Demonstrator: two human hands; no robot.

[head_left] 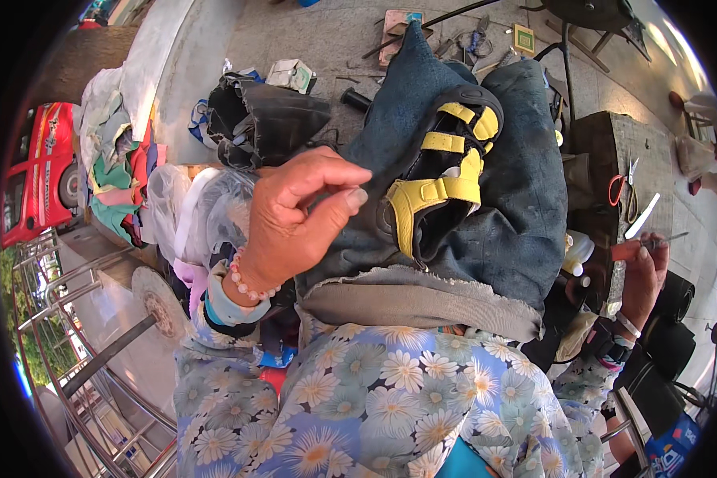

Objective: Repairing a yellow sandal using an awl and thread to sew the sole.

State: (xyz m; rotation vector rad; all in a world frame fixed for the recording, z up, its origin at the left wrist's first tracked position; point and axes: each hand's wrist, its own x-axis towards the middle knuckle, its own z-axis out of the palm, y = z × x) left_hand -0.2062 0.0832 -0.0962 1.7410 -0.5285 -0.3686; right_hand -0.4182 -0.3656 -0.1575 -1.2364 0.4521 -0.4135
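Two hands: both the person's own, working over the lap.
Left hand (295, 219): raised above the left knee, thumb and forefinger pinched together on something too thin to make out, perhaps a needle or thread.
Right hand (644, 275): low at the right side, closed around a slim red-handled metal-tipped tool (641, 245).
Sandal: black sandal with yellow straps (442, 171) lies on a blue denim cloth (510, 215) across the lap, just right of the left hand.
Long axis: runs away from the body, tilted rightward.
Nearer hand: the left; the right is well apart.
Nearby: orange-handled scissors (623, 191) on a dark stand (605, 139).
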